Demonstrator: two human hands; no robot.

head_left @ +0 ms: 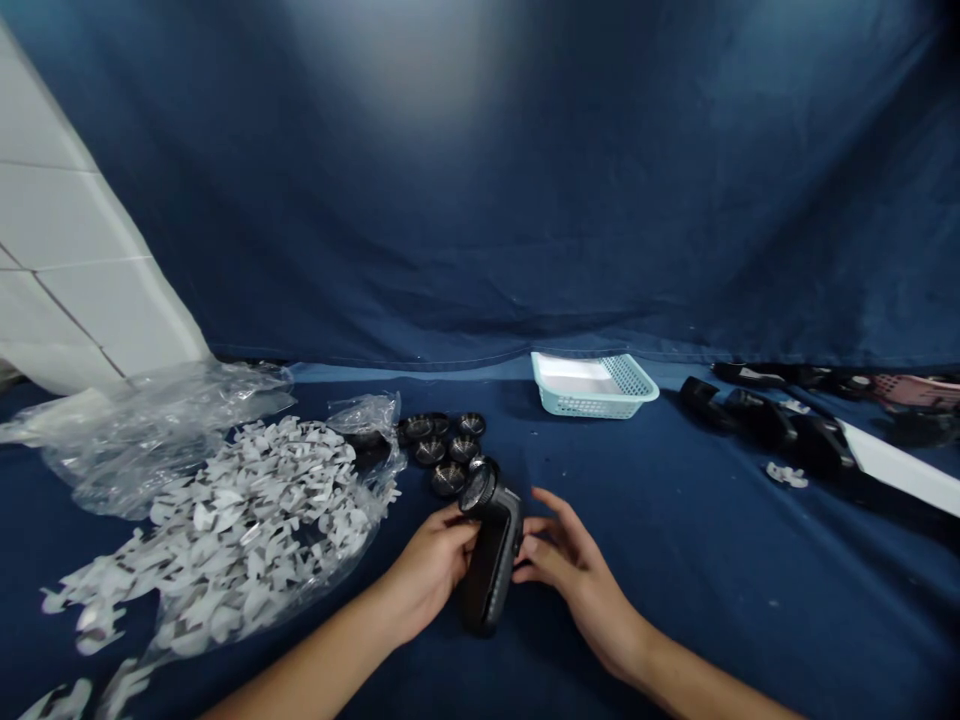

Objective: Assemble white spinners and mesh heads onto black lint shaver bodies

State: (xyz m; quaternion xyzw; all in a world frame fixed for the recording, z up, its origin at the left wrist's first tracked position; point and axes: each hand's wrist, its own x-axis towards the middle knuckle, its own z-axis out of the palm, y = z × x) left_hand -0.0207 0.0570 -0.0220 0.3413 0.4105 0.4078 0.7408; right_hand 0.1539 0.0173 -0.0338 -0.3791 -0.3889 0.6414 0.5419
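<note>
Our two bare forearms come in from the bottom edge, and between our hands stands a black handheld device [491, 560], its round, glossy head tipped up and to the left, just above the dark blue cloth [675, 610]. Our left hand [431, 572] grips its body from the left, thumb along the near side. Our right hand [574, 572] is half curled at its right side, forefinger lifted; the other fingertips meet the edge, but we cannot tell whether they pinch anything.

Just beyond the device we see a cluster of round black dishes [448, 478], shiny inside. Behind them, against the blue curtain [480, 200], sits a light blue basket [596, 406] of open mesh, with a flat white sheet [577, 374] in it.

To our left, small white pieces [262, 530] spread in a heap, with clear plastic [384, 415] along its right edge; whether they are inside it or on it, we cannot tell. Far right, a pink basket [919, 391] stands beyond black parts [757, 420]; its contents are too dim to tell.
</note>
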